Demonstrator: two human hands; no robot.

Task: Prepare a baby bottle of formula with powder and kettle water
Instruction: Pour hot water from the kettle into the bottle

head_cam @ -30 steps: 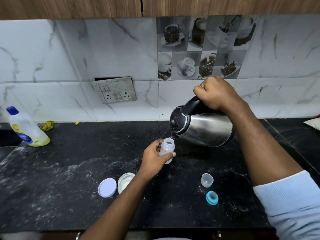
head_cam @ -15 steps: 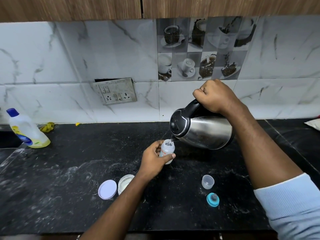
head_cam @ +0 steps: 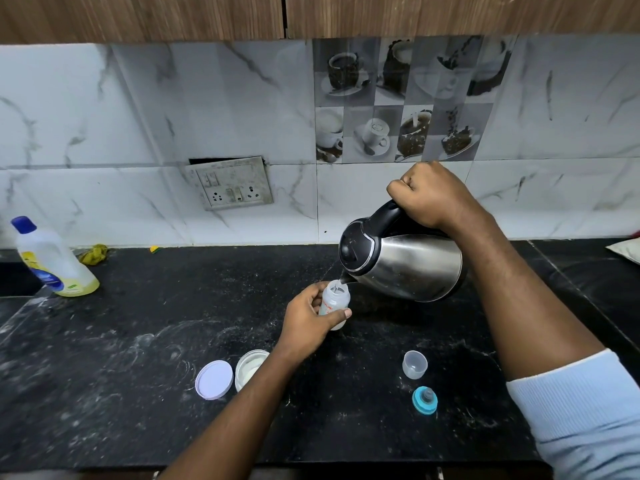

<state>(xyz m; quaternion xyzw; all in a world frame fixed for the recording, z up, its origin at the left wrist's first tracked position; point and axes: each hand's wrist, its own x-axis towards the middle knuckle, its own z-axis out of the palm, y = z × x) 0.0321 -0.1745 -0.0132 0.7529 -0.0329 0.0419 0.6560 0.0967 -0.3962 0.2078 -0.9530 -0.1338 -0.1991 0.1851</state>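
Observation:
A small clear baby bottle (head_cam: 335,298) stands uncapped on the black counter (head_cam: 138,341), and my left hand (head_cam: 308,322) is wrapped around it. My right hand (head_cam: 433,195) grips the black handle of a steel kettle (head_cam: 405,268), tipped left so its spout sits right over the bottle's mouth. An open powder jar (head_cam: 250,368) with white powder and its pale round lid (head_cam: 214,379) lie near the front, left of my forearm. At the front right are the bottle's clear cap (head_cam: 414,364) and its blue-ringed teat (head_cam: 425,400).
A detergent bottle with a blue cap (head_cam: 52,261) stands at the far left beside a yellow rag (head_cam: 94,254). A wall socket plate (head_cam: 232,183) is on the tiled backsplash. White powder dust smears the counter. Its front edge runs along the bottom.
The kettle and bottle stay in the same pouring pose; the view has shifted slightly. Nothing was picked up or let go.

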